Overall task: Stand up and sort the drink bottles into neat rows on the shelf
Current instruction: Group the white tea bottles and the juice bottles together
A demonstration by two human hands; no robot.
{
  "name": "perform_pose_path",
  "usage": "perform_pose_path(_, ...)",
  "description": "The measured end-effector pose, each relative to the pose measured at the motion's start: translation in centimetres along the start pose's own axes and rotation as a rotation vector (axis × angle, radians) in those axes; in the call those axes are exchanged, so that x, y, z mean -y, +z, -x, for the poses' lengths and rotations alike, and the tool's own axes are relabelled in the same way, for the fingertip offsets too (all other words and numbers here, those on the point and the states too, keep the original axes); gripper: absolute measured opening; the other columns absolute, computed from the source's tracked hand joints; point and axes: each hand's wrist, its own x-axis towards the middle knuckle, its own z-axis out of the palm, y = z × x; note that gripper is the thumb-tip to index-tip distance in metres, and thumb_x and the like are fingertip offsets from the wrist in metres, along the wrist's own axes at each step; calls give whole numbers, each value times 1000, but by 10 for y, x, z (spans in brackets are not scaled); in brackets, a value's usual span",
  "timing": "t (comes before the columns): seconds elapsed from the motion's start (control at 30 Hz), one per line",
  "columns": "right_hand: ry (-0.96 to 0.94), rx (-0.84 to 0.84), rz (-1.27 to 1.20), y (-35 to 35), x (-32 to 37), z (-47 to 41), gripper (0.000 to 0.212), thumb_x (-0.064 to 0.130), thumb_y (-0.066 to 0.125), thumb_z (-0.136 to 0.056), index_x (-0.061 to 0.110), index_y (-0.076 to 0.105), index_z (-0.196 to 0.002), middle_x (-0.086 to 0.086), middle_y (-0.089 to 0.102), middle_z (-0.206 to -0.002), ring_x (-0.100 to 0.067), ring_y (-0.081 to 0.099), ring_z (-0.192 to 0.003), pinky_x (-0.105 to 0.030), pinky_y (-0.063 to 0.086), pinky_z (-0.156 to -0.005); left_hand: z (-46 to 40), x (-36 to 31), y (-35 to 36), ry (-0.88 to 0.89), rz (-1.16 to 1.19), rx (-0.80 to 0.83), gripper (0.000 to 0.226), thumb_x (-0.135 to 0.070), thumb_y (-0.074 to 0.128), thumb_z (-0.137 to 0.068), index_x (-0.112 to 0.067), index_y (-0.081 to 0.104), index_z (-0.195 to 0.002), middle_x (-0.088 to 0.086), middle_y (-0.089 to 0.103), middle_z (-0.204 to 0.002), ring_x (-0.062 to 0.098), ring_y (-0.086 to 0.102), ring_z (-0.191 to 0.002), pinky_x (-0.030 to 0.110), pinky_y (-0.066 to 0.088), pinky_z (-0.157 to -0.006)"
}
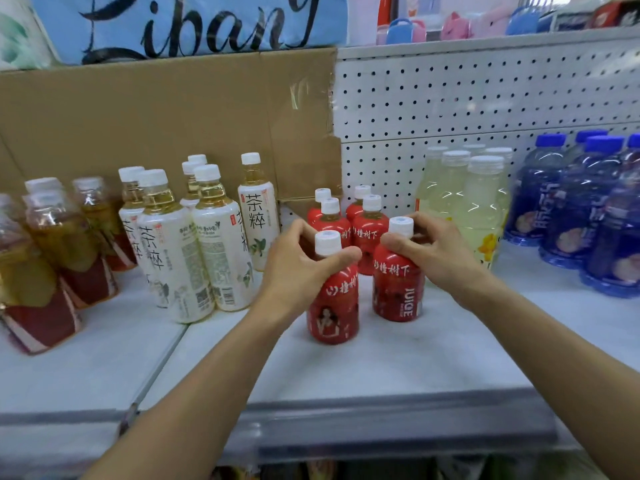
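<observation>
- Shelf of white metal (381,368), brown cardboard sheet (156,126) behind, holds white-labelled tea bottles (194,244) and blue plastic bottles (581,216).
- Left hand (298,268) grips front-left red-wrapped juice bottle (334,303) at its neck.
- Right hand (436,251) curls round front-right red-wrapped juice bottle (398,285); both upright.

Six upright red white-capped bottles (333,299) in two rows on the shelf (381,368).

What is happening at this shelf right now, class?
A person is tidying drinks on a white shelf. The left hand grips the front-left red juice bottle near its neck, and the right hand grips the front-right red juice bottle the same way. Both stand upright in front of four more red bottles in two rows. White tea bottles stand to the left, pale yellow bottles and blue bottles to the right.
</observation>
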Motion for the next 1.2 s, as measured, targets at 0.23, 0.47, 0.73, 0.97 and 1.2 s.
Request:
perform_pose_path(0.23,71,67,33,-1,-10,20,47,35,73,-82,24,55,-124,8,65,-111,-4,62,-99,-23,48,-81,3,10,-7,-174,181,262,51,-61,57,-80,-29,53,-119,-13,64,-113,4,61,-104,19,46,-80)
perform_pose_path(0.47,187,162,39,-3,-24,27,81,19,86,-68,33,38,-131,7,56,-119,-3,59,-100,-25,47,-81,9,32,-11,-159,29,400,89,-12,84,-75,-42,29,-139,-15,54,-123,-4,58,-101,23,50,-90)
perform_pose_path(0.73,154,335,40,-8,-28,43,112,10,89,-65,41,16,-144,23,49,-116,14,59,-90,-5,48,-63,14,43,-4,-89,-67,331,100,-20,90,-67,-45,24,-137,-30,47,-115,-21,52,-95,2,43,-74)
perform_pose_path(0.97,131,247,107,-2,-28,48,99,24,94,-56,34,32,-132,15,57,-112,10,62,-89,-4,47,-67,23,44,-3,-105,-103,278,91,-17,89,-70,-41,26,-131,-28,49,-110,-19,52,-93,-4,41,-68)
perform_pose_path(1.2,-1,88,176,15,-22,45,119,65,85,-47,37,17,-141,5,46,-132,-14,55,-115,-38,49,-97,27,49,-1,-101,-120,260,90,-25,89,-70,-44,25,-130,-28,52,-109,-19,53,-92,-4,40,-68)
